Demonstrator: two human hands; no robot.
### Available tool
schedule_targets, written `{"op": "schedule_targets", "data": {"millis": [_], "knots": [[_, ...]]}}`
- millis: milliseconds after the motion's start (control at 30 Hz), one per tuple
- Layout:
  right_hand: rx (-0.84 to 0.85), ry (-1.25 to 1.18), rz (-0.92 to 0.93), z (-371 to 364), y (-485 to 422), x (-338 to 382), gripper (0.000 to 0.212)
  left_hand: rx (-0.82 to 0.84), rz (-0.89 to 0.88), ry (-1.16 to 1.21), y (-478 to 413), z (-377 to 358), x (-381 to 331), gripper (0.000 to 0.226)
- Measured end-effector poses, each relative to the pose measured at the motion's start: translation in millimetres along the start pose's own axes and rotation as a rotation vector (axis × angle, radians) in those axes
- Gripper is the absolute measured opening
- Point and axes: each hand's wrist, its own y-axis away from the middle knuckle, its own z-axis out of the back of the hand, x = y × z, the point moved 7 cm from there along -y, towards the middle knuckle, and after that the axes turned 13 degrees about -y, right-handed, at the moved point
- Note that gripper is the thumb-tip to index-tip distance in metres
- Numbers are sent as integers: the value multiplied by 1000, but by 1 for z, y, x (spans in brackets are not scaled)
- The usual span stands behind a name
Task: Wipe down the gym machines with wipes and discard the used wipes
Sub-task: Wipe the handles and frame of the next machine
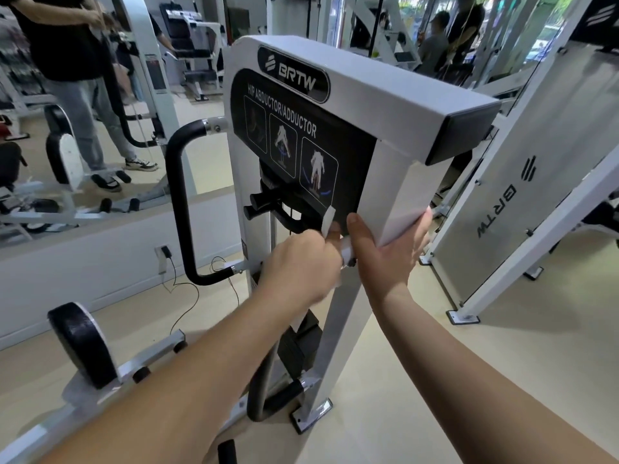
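Observation:
A white hip abductor/adductor machine (pixel 385 105) stands in front of me, with a black instruction panel (pixel 301 152) on its face. My left hand (pixel 301 266) is closed on a white wipe (pixel 328 221) and presses it against the panel's lower edge. My right hand (pixel 385 249) grips the white upright (pixel 398 195) just right of the panel, thumb on the front and fingers wrapped behind the post.
A black curved handle (pixel 177 202) juts out on the machine's left. A black round leg pad (pixel 83 343) sits low left. Another white machine frame (pixel 522 202) stands close on the right. A wall mirror (pixel 100 112) at left reflects a standing person. Cables (pixel 181 289) trail on the floor.

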Motion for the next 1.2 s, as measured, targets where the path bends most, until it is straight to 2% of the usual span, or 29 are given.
{"op": "schedule_targets", "data": {"millis": [67, 133, 233, 300, 333, 433, 500, 567, 633, 700, 767, 833, 900, 1033, 1133, 1200], "knots": [[2, 4, -8, 0, 0, -1, 120, -307, -79, -87, 38, 3, 8, 27], [-4, 7, 4, 0, 1, 0, 119, -394, -124, -27, 69, -15, 19, 45], [-5, 8, 26, -1, 1, 1, 118, -419, -140, -121, 78, -35, 30, 65], [-10, 8, 29, -2, 2, 2, 118, -382, -158, -196, 72, -30, 26, 67], [-14, 8, 31, -2, 3, 2, 118, -346, -174, -215, 67, -20, 18, 62], [-12, 12, 12, -3, 4, 4, 119, -179, -98, -194, 32, 8, -1, 14], [-6, 19, 13, -2, 4, 5, 118, 47, 29, -73, 7, 9, -2, 29], [7, 22, 12, -1, 2, 6, 117, 136, 49, 53, -5, 7, -1, 28], [27, 26, 5, -1, 0, 6, 116, 61, 20, 65, -3, 4, 8, 27], [34, 31, -2, -1, 0, 4, 116, -151, 4, 110, 19, 3, 21, 39], [27, 20, -2, -2, -1, 3, 116, -379, -4, 279, 44, -1, 34, 47], [19, 0, -1, -2, -1, 1, 115, -478, -82, 394, 62, -17, 46, 39], [22, -1, 3, -2, -1, 0, 116, -453, -133, 478, 69, -32, 54, 38], [10, -3, 19, -3, -2, 0, 112, -404, -79, 493, 68, -21, 54, 45], [2, -23, 27, -3, 0, -1, 111, -160, 8, 276, 26, -4, 30, 40], [-2, -13, 26, -3, 1, 0, 112, 58, 56, 289, -4, -5, 14, 30]]}}
